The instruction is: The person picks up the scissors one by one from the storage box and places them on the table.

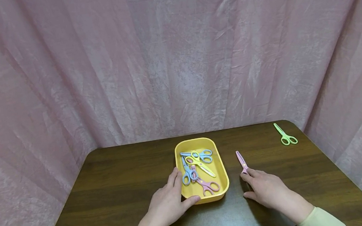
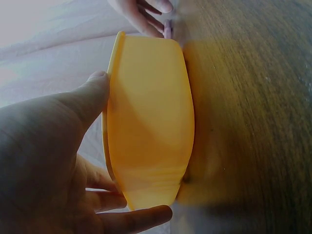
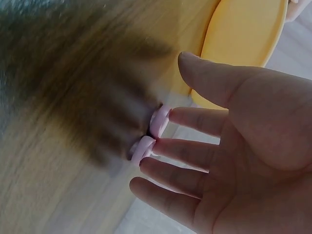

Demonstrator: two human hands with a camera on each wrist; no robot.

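Observation:
A yellow plastic tray (image 1: 223,178) stands on the table with several scissors in it: yellow scissors (image 1: 198,161), two blue pairs and pink scissors (image 1: 202,183) lie crossed over each other. My left hand (image 1: 167,203) rests at the tray's near left corner, thumb touching the near rim and extended fingers along the left side. To the tray's right, my right hand (image 1: 268,188) reaches over another pair of pink scissors (image 1: 242,161). Its straight fingertips touch their pink handle loops (image 3: 142,150) in the right wrist view; the thumb is apart from them.
Green scissors (image 1: 280,131) lie near the far right corner of the dark wooden table (image 1: 124,174). Behind and beside the table hang pink curtains (image 1: 176,73).

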